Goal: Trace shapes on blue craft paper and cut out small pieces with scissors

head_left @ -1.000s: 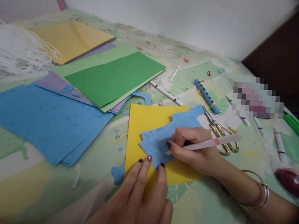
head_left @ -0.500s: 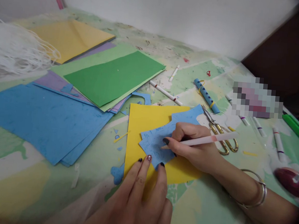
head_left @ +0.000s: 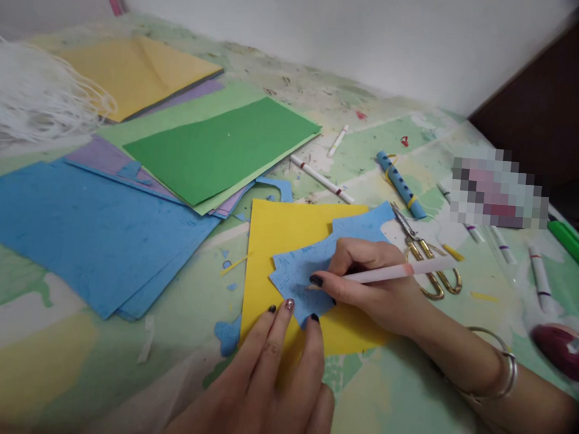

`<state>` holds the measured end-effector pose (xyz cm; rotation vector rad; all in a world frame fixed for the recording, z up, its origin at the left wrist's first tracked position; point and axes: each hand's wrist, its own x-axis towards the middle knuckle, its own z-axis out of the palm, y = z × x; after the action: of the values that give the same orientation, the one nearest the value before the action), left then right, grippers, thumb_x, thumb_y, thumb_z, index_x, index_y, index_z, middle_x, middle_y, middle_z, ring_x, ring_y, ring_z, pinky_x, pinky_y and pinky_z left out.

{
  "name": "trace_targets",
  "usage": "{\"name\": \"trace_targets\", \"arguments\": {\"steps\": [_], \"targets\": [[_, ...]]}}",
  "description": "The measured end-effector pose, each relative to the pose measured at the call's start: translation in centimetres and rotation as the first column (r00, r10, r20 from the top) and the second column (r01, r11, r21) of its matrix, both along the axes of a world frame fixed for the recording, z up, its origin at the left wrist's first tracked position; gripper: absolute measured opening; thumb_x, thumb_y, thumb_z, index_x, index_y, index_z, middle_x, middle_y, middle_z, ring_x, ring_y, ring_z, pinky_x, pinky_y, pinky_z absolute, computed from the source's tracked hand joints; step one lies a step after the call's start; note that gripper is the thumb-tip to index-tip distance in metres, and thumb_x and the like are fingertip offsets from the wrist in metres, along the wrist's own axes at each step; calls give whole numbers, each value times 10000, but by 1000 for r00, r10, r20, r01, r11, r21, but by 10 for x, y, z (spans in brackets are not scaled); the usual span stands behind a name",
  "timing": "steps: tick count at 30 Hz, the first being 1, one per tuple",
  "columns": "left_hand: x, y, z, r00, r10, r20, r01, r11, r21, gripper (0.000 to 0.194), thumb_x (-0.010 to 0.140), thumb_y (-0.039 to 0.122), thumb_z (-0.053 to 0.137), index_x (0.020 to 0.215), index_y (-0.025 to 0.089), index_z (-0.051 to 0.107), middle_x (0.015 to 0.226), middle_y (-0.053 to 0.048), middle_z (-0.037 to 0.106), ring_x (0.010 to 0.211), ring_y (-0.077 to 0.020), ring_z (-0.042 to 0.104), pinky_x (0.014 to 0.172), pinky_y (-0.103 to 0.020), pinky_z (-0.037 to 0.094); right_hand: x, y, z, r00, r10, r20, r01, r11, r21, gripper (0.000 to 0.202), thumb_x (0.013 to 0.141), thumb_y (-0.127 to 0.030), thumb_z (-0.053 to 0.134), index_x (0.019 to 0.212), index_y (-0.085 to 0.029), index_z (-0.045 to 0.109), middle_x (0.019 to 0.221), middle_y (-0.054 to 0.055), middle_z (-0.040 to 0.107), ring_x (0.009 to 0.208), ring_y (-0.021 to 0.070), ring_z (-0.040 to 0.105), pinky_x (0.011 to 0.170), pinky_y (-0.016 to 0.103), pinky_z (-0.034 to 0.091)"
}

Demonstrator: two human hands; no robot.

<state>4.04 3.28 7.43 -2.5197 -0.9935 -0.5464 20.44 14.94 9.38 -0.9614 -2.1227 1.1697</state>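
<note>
A cut blue paper piece with small dark marks lies on a yellow sheet. My right hand is closed round a pale pencil, its tip on or just over the blue piece; the fingers hide part of that piece. At the near edge of the blue piece, my left hand lies with fingers extended, fingertips touching the paper. Gold-handled scissors rest just beyond my right hand, at the right edge of the yellow sheet.
Blue sheets and a green sheet lie left and behind. White string is at the far left. A blue paper roll, several markers, a green object and a dark red object are on the right.
My right hand and the pencil tip have shifted slightly to the left over the blue piece. My left hand stays in the same place.
</note>
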Motion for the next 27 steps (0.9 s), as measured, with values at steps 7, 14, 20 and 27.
{"name": "trace_targets", "arguments": {"steps": [7, 14, 20, 27], "targets": [[0, 0, 1, 1000, -5, 25, 5, 1000, -19, 141, 843, 190, 469, 714, 154, 514, 1046, -127, 687, 908, -352, 660, 726, -414, 559, 0, 1, -1, 1000, 9, 20, -10, 998, 61, 294, 805, -197, 597, 556, -155, 445, 532, -49, 438, 483, 48, 354, 424, 184, 263], [-2, 0, 4, 999, -39, -29, 39, 999, -14, 147, 851, 171, 432, 745, 152, 532, 1041, -130, 688, 901, -342, 664, 718, -409, 568, 1, 2, -1, 1000, 8, 25, -11, 994, 109, 308, 788, -146, 577, 541, -162, 394, 510, -59, 397, 471, 45, 318, 425, 189, 248], [-1, 3, -1, 999, -39, -14, 39, 999, 3, 151, 849, 168, 438, 726, 151, 524, 1033, -132, 690, 900, -351, 662, 713, -419, 570, 2, 1, -1, 999, 1, 34, -4, 996, 93, 310, 779, -132, 573, 540, -164, 378, 508, -65, 372, 473, 45, 302, 420, 186, 236], [-1, -1, 0, 1000, -19, -11, 19, 1000, -4, 151, 853, 167, 445, 720, 156, 517, 1031, -121, 691, 897, -334, 668, 716, -410, 566, 2, 1, -3, 1000, -9, 13, 8, 999, 53, 311, 777, -135, 587, 542, -163, 385, 513, -65, 388, 478, 48, 314, 428, 188, 240]]}}
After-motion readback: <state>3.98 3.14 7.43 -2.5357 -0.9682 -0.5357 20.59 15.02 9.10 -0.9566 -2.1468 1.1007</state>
